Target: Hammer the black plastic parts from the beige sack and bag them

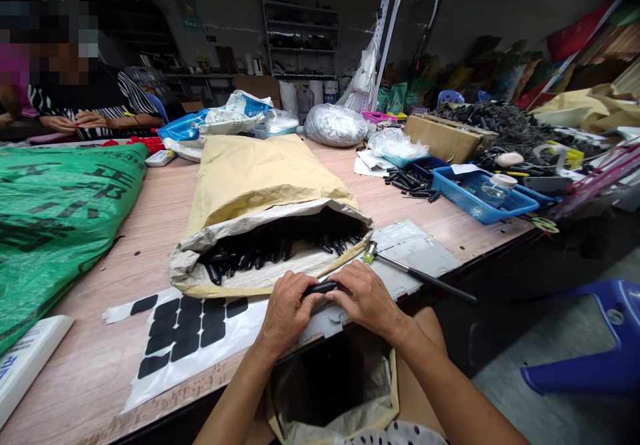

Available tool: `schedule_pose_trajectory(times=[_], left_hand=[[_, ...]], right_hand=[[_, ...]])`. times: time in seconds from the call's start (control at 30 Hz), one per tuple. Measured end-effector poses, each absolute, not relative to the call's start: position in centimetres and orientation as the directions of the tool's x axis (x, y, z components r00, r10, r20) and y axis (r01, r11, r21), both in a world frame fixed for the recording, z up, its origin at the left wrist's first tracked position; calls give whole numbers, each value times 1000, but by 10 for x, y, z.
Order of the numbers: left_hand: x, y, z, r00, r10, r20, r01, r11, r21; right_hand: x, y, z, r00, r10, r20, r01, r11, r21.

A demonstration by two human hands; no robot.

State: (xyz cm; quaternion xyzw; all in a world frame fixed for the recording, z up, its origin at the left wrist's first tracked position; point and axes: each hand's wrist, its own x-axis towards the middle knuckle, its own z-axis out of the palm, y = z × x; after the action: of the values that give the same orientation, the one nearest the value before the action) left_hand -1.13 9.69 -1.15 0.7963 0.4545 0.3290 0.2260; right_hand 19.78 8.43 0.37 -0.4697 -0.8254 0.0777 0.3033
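Between my two hands, just in front of the sack's mouth, is a short black cylindrical piece (323,287). My left hand (291,305) grips its left end with thumb and fingers. Its right end is pinched by my right hand (364,296). Behind them a tan woven sack (270,171) lies on the table, its mouth facing me, with many similar black pieces (257,258) inside. A hammer (425,276) with a yellowish-green face rests to the right of my right hand. Left of my left hand lies a white sheet of black stickers (187,328).
A second open sack (330,391) sits at my lap below the table edge. A green sack (65,218) covers the table's left. At right stand a blue basket (480,195) and loose black pieces (410,181). A blue stool (590,338) is on the floor. Another person sits far left.
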Motion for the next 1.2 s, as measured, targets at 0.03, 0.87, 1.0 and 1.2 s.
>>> schedule_pose_trajectory(times=[0.03,0.87,1.0,1.2], left_hand=[[-11,97,-11,366,877,310,572,-476,669],[-12,88,2,427,870,248,575,-472,668],[2,40,20,595,791,143,466,-484,741],[16,-6,-60,586,783,-207,634,-285,720]], right_hand=[[203,84,5,-353,828,436,730,535,-424],[255,96,-27,197,766,612,957,-13,-291],[255,98,-28,159,784,600,961,17,-276],[256,99,-30,169,794,584,961,-1,-277]])
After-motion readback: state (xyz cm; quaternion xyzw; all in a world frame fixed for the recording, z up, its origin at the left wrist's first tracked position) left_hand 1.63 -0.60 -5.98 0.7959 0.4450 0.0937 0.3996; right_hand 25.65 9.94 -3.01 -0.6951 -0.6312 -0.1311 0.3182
